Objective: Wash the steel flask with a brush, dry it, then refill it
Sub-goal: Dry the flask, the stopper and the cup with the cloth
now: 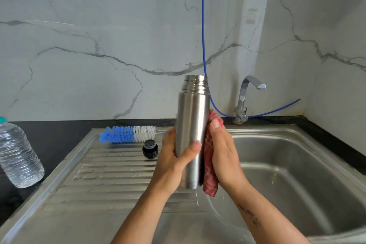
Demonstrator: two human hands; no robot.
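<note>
1. Where the dark desk [59,136] meets the left edge: clear plastic water bottle [18,154], teal cap, upright, partly cut off by the frame.
2. On the ribbed steel draining board [99,184], near its back rim: bottle brush [128,134], lying flat, blue bristles to the left, white bristles to the right.
3. Just in front of the brush's white end: small black cap [150,148], standing on the board, apart from the brush.
4. Left hand [174,162]: grip closed round the lower half of the steel flask [193,134], thumb across the front, fingers hidden behind.
5. Flask held upright and slightly tilted above the seam between draining board and basin; threaded mouth uncapped at the top.
6. Pressed against the flask's right side: red patterned cloth [210,164], hanging past the flask's base.
7. Right hand [223,150]: fingers mostly straight, flat against the cloth, pushing it onto the flask; thumb tip at the cloth's upper part.
8. Behind the flask: thin blue tube [203,25], running down the marble wall [99,45] and curving right along the desk.
9. Further right: chrome tap [245,97] at the back rim of the steel sink basin [297,174].
</note>
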